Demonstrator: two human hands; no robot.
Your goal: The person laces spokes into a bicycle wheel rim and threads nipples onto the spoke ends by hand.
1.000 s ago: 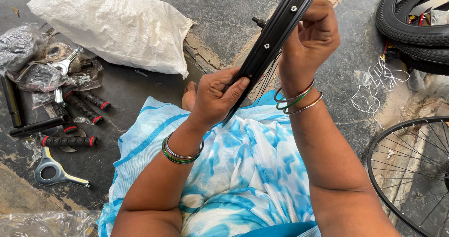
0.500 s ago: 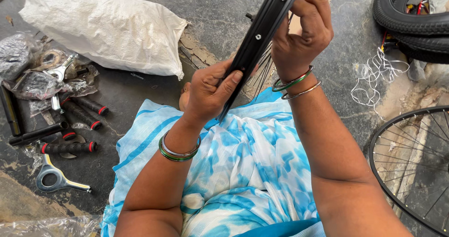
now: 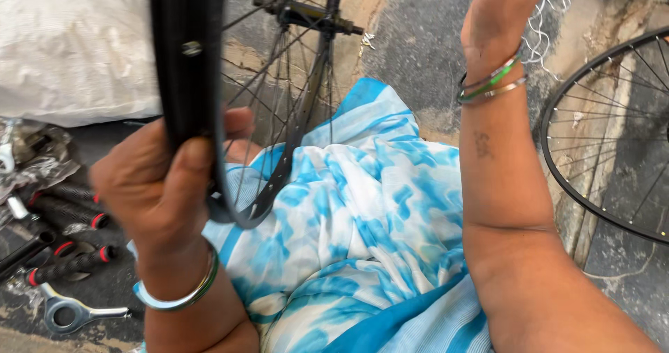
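A black bicycle wheel (image 3: 230,102) is held upright over the lap — its rim clamped in the left hand (image 3: 157,186), likely for steadying. The right hand (image 3: 498,11) is raised at the top edge — whether it grips anything cannot be told.

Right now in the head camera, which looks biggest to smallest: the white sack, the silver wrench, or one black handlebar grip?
1. white sack: biggest by far, though cut off by the frame.
2. and 3. silver wrench and black handlebar grip: look about alike, so I won't rank them.
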